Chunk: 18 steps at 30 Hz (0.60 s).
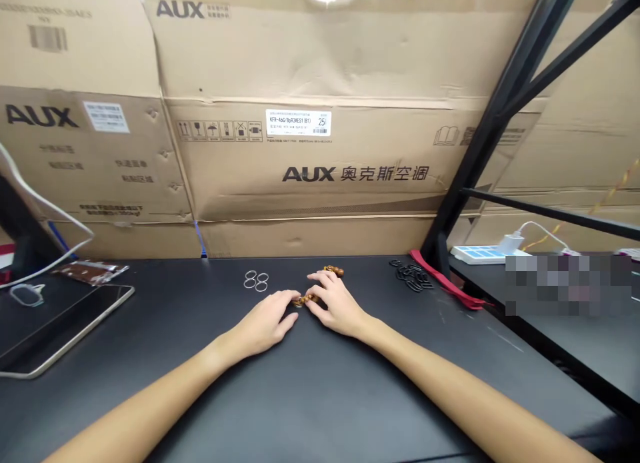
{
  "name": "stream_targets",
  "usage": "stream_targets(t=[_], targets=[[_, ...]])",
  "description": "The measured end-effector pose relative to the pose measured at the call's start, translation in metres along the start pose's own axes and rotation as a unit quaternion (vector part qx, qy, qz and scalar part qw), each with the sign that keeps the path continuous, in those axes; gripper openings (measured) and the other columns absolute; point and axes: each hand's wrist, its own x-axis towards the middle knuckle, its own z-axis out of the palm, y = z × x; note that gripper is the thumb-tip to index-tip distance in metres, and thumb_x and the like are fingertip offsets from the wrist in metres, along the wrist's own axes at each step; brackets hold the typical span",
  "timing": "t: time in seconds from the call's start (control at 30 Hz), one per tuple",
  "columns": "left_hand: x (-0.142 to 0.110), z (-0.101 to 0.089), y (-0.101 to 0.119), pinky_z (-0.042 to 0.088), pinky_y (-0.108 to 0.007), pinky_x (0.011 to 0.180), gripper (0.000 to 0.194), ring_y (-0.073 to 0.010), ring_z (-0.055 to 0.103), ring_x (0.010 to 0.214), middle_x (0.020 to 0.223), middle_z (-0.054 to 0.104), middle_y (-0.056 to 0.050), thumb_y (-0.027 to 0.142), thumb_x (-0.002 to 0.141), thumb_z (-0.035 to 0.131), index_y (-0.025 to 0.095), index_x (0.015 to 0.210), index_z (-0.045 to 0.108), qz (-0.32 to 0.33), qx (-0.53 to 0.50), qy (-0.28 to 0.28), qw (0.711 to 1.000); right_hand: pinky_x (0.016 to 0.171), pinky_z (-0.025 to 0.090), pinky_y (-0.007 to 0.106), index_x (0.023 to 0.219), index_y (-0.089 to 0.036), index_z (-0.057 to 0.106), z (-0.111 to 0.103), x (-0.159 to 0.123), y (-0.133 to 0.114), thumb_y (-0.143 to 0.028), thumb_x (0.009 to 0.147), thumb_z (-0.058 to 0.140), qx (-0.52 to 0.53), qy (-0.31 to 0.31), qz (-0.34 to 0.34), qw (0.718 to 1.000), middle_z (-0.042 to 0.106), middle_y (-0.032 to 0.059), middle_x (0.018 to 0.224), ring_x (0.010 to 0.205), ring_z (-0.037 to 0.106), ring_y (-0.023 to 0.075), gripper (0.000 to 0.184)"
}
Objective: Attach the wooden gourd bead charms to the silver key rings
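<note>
Both my hands rest on a black table (pixel 320 383), close together near its far middle. Between them lies a small brown beaded piece (pixel 303 300). My left hand (pixel 267 320) pinches its left end with curled fingers. My right hand (pixel 337 303) pinches its right end. Another small brown piece (pixel 334 270) lies just beyond my right hand's fingers, touching or nearly touching them. A few clear little rings (pixel 257 281) lie on the table to the left of the brown pieces.
A pile of black rings (pixel 413 275) and a red strap (pixel 445 283) lie at the right. A tablet (pixel 55 330) lies at the left beside a white cable (pixel 50 250). Cardboard boxes (pixel 320 163) stand behind. A black rack post (pixel 480 136) and a power strip (pixel 483 253) are at the right.
</note>
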Motion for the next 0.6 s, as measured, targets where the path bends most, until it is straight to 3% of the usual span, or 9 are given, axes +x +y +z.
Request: stream_targets(t=[0.6], targets=[[0.0019,0.0015,-0.0029,0.049,-0.037,0.090,0.030,-0.0217,0.060,0.099,0.108,0.062,-0.006,0.022,0.088,0.053,0.022,0.117,0.051,-0.007,-0.029,0.020,0.999,0.100,0.037,0.048,0.080,-0.019,0.058,0.0013,0.0009,-0.0007,-0.023,0.089,0.049,0.067,0.049,0.045,0.996,0.060,0.0122,0.114,0.113,0.050,0.0245,0.013]])
